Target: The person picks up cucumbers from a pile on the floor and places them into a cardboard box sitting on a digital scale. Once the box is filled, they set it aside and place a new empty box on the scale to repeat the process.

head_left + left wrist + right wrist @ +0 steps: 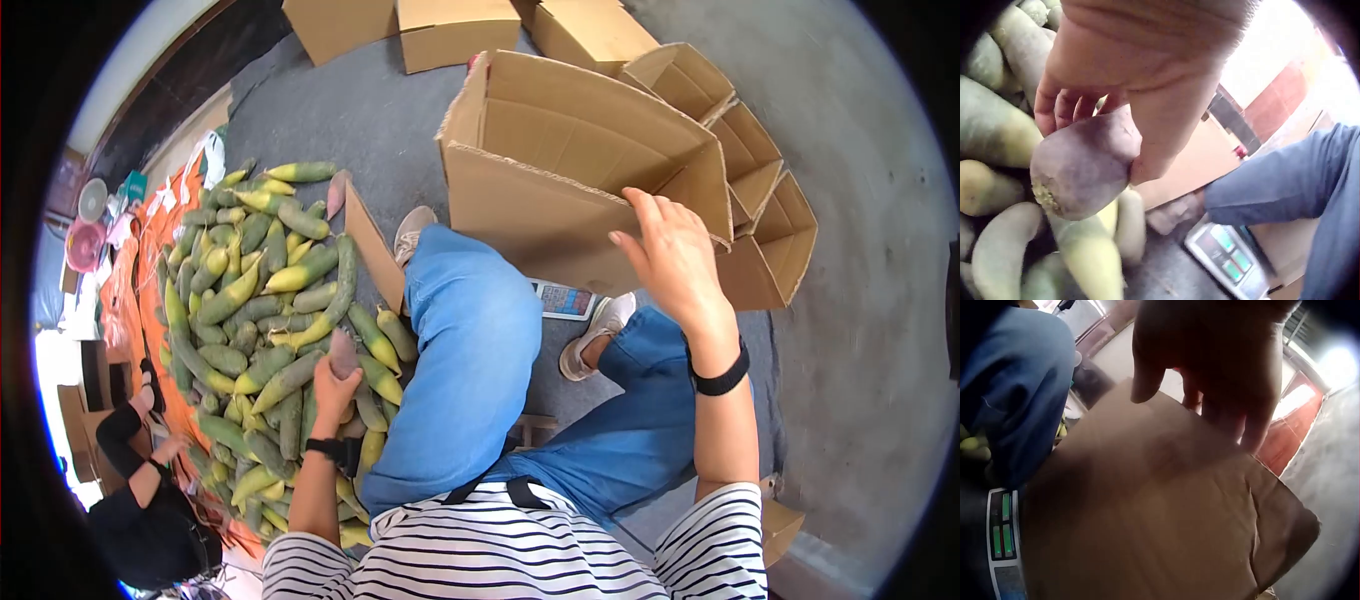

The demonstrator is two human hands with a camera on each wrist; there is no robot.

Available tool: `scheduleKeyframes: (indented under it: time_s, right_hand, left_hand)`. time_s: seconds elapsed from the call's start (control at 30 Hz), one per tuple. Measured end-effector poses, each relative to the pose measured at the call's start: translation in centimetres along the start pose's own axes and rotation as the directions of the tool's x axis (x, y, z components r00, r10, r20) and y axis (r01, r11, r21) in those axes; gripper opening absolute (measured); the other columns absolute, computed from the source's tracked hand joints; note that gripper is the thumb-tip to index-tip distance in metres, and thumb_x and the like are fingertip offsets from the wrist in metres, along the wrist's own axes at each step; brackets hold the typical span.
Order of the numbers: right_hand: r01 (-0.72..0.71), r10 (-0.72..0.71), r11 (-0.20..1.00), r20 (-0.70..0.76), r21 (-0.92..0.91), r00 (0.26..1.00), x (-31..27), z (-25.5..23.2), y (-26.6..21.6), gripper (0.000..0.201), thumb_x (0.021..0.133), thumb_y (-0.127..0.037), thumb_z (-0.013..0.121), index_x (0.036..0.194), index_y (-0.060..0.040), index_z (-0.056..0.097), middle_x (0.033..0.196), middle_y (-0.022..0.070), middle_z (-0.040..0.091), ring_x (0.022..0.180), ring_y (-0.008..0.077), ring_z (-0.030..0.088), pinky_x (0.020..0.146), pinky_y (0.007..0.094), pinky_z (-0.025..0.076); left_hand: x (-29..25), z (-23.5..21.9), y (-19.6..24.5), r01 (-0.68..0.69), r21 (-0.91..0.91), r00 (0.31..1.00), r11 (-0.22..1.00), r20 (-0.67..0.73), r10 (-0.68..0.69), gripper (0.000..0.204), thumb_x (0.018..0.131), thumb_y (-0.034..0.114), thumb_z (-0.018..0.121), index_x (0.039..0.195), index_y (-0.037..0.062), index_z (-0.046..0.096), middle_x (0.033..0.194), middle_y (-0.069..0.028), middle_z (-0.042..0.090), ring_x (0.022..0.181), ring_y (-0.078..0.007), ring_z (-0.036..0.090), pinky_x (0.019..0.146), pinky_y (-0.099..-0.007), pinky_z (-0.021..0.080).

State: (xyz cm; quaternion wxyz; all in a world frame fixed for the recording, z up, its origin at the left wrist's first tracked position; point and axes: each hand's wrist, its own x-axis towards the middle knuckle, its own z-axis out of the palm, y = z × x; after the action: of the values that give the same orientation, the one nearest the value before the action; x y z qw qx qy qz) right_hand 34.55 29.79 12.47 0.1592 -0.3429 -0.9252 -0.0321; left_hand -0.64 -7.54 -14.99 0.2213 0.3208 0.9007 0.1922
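Note:
My left hand [335, 392] grips a dull purple radish [1088, 165] over the pile, with thumb and fingers on opposite sides of it. Below it lie many green radishes [230, 295] with yellow-green ends, heaped on an orange sheet. At the near rim of a tall open cardboard box [540, 205] is my right hand [675, 245]. Its fingers are extended and its thumb lies over the outer wall; in the right wrist view the fingertips are right at the cardboard edge. The box's bottom is hidden from the head view.
A digital scale [565, 300] with lit green displays shows beside the box, between my shoes. More cardboard boxes [460, 35] stand at the back, and several open ones [755, 150] at the right. Another person [150, 510] sits at the far left, past the heap.

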Motion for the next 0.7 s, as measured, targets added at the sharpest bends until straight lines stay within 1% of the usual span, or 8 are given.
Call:
scheduleKeyframes:
  time_s: [0.13,0.2,0.3,0.47,0.53,0.57,0.67,0.7]
  right_hand:
    - [0.013,-0.014,0.995,-0.005,-0.097,1.000,0.4,1.5,-0.3,0.025,0.078,-0.022,0.072,0.088,-0.0069,0.055,0.078,0.0096,0.061,0.077,0.0265,0.062,0.073,0.0393,0.048]
    - [0.001,-0.004,0.992,-0.022,-0.123,1.000,0.3,1.9,-0.3,0.022,0.078,-0.020,0.072,0.085,-0.0076,0.055,0.077,0.0088,0.061,0.076,0.0255,0.063,0.070,0.0385,0.049]
    - [0.000,-0.004,0.991,-0.034,-0.131,0.999,0.0,2.1,-0.3,0.018,0.080,-0.019,0.069,0.083,-0.0082,0.055,0.076,0.0084,0.062,0.075,0.0252,0.063,0.069,0.0380,0.049]
    - [-0.001,0.002,0.997,0.004,-0.072,1.000,-0.3,2.0,-0.1,0.016,0.082,-0.019,0.066,0.083,-0.0075,0.056,0.077,0.0100,0.063,0.077,0.0266,0.065,0.069,0.0402,0.050]
    - [0.008,-0.008,0.998,-0.002,-0.054,1.000,-0.3,1.9,0.0,0.016,0.082,-0.019,0.066,0.083,-0.0074,0.056,0.077,0.0103,0.063,0.077,0.0275,0.065,0.070,0.0407,0.051]
    - [0.011,-0.011,0.999,-0.007,-0.035,1.000,-0.3,1.9,0.1,0.016,0.081,-0.019,0.067,0.083,-0.0072,0.056,0.077,0.0107,0.064,0.077,0.0284,0.065,0.070,0.0412,0.051]
    - [0.029,-0.028,0.997,0.017,-0.066,0.999,-0.2,1.9,0.2,0.016,0.083,-0.019,0.066,0.083,-0.0058,0.055,0.078,0.0132,0.064,0.076,0.0310,0.065,0.068,0.0423,0.052]
    - [0.010,-0.007,0.998,0.040,-0.070,0.999,-0.2,1.7,0.0,0.017,0.084,-0.019,0.065,0.083,-0.0053,0.055,0.079,0.0137,0.064,0.078,0.0318,0.065,0.068,0.0431,0.052]
  left_hand:
    - [0.4,-8.8,11.6,-0.237,-0.276,0.951,0.932,-0.263,0.164,0.057,0.077,0.015,0.077,0.123,-0.0058,0.049,0.117,-0.0163,0.057,0.110,-0.0242,0.056,0.094,-0.0360,0.045]
    - [0.5,-12.9,20.1,-0.481,-0.589,0.868,0.650,-0.425,0.257,0.059,0.078,0.009,0.076,0.127,-0.0038,0.046,0.119,-0.0139,0.057,0.113,-0.0214,0.055,0.096,-0.0357,0.046]
    - [0.7,-17.0,30.2,-0.714,-0.489,0.699,0.502,-0.549,0.459,0.059,0.079,0.006,0.076,0.129,-0.0012,0.045,0.124,-0.0124,0.055,0.113,-0.0209,0.056,0.096,-0.0343,0.046]
    - [3.8,-15.9,42.7,-0.957,0.057,0.217,0.284,-0.513,0.831,0.050,0.079,0.018,0.074,0.121,0.0026,0.054,0.113,-0.0140,0.060,0.104,-0.0282,0.061,0.089,-0.0365,0.050]
    - [5.4,-13.9,43.1,-0.938,0.091,0.288,0.336,-0.341,0.895,0.047,0.081,0.022,0.071,0.121,0.0038,0.054,0.109,-0.0147,0.061,0.097,-0.0305,0.061,0.086,-0.0381,0.050]
    - [5.5,-13.7,42.5,-0.873,0.003,0.470,0.488,-0.260,0.843,0.041,0.084,0.016,0.069,0.122,0.0046,0.056,0.106,-0.0083,0.063,0.097,-0.0207,0.062,0.088,-0.0341,0.049]
    - [5.9,-15.3,37.2,-0.856,-0.130,0.508,0.500,-0.392,0.767,0.037,0.084,0.021,0.069,0.115,0.0029,0.058,0.101,-0.0134,0.065,0.095,-0.0254,0.065,0.084,-0.0353,0.051]
    - [6.1,-15.7,34.1,-0.780,-0.222,0.623,0.585,-0.371,0.689,0.035,0.086,0.021,0.068,0.113,0.0020,0.059,0.100,-0.0138,0.066,0.094,-0.0235,0.065,0.084,-0.0346,0.051]
